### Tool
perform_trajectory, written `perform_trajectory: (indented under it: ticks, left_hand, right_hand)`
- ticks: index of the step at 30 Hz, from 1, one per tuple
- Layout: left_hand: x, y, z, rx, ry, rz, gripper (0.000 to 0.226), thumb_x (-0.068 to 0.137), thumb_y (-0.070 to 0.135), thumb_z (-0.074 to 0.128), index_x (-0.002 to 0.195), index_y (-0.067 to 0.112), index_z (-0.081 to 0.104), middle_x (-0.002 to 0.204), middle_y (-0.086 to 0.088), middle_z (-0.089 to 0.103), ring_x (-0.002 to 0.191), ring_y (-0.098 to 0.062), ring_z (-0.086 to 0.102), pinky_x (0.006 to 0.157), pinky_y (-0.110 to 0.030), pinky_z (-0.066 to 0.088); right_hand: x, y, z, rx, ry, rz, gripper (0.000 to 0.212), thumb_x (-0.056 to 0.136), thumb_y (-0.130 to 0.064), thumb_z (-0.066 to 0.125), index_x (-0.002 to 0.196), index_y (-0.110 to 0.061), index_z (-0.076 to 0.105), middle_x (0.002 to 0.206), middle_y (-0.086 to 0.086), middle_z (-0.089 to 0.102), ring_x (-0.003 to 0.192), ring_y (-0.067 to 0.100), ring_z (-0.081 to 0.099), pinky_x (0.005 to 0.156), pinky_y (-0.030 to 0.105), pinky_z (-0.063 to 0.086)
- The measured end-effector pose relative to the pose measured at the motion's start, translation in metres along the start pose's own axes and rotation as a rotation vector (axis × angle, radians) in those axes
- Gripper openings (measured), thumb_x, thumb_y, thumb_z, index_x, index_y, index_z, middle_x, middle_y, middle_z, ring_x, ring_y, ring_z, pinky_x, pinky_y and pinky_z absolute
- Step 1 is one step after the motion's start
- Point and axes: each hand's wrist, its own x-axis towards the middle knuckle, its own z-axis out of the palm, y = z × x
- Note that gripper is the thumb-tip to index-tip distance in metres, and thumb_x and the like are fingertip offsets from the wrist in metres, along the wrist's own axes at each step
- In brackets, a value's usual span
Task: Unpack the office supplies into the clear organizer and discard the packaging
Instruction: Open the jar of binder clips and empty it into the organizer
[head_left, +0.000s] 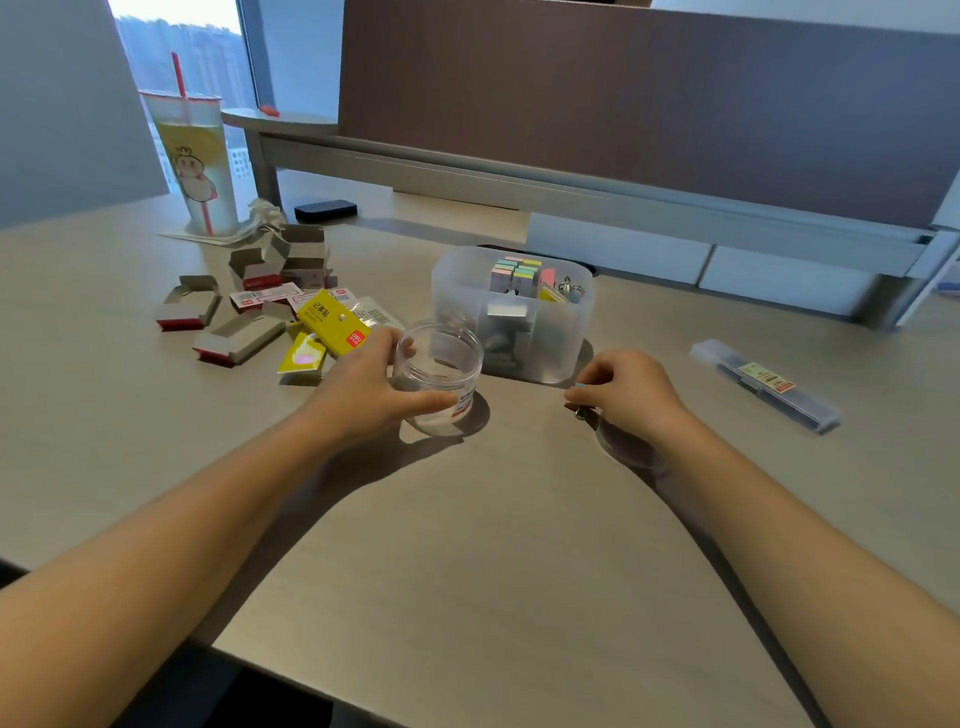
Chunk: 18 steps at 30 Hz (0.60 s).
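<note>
A clear plastic jar (439, 374), open at the top and apparently empty, is held upright on a tan desk (467, 545) by the left hand (363, 387), whose fingers and thumb are curled round its side. A red-and-white label is seen low on the jar's wall. Just to the right, the right hand (626, 392) is held close above the desk with its fingers curled, and a small clip (581, 410) with a pale blue edge and a metal loop is pinched at the fingertips.

Directly behind the jar, a clear organizer (511, 312) is set on the desk. Pastel pads of sticky notes (519, 275) are stood on edge in its rear compartment, metal clips are seen at its right rear corner, and greyish items too blurred to name are held in the front compartments.

To the left of the jar, discarded packaging is spread across the desk: several opened grey-and-red cardboard boxes (239, 338), a yellow packet (332, 322) lying just beside the left hand, and clear wrappers beneath it. Farther back on the left, a tall drink cup (195, 161) with a red straw is stood beside crumpled paper. Well apart on the right, a long clear case (766, 384) with a small label is laid on the desk. A brown partition (649, 93) is seen along the far edge.
</note>
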Motion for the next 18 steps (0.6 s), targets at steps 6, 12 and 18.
perform_trajectory:
  ticks: [6, 12, 18]
  left_hand:
    - [0.010, -0.012, -0.012, 0.040, 0.038, -0.053, 0.057, 0.069, 0.034, 0.073, 0.114, 0.011, 0.048, 0.117, -0.008, 0.058, 0.096, -0.015, 0.049, 0.079, -0.031, 0.043]
    - [0.022, -0.022, -0.026, 0.005, 0.091, -0.122, 0.066, 0.074, 0.030, 0.069, 0.128, 0.010, 0.038, 0.130, -0.011, 0.052, 0.108, -0.023, 0.051, 0.083, -0.030, 0.040]
    - [0.038, -0.022, -0.019, -0.007, 0.077, -0.127, 0.083, 0.075, 0.026, 0.069, 0.141, 0.014, 0.020, 0.144, -0.014, 0.037, 0.129, -0.028, 0.040, 0.104, -0.041, 0.037]
  right_hand:
    - [0.006, -0.009, -0.014, 0.315, 0.135, -0.033, 0.020, 0.080, -0.010, 0.063, 0.068, -0.018, 0.049, 0.073, 0.001, 0.053, 0.067, 0.014, 0.049, 0.056, 0.021, 0.040]
    - [0.020, -0.022, -0.031, 0.511, 0.338, -0.051, 0.007, 0.082, -0.009, 0.060, 0.079, -0.011, 0.054, 0.074, -0.001, 0.054, 0.067, 0.012, 0.053, 0.061, 0.020, 0.048]
    - [0.041, -0.037, -0.034, 0.598, 0.397, -0.064, 0.011, 0.084, -0.003, 0.056, 0.095, -0.006, 0.056, 0.097, 0.012, 0.058, 0.087, 0.021, 0.059, 0.081, 0.030, 0.052]
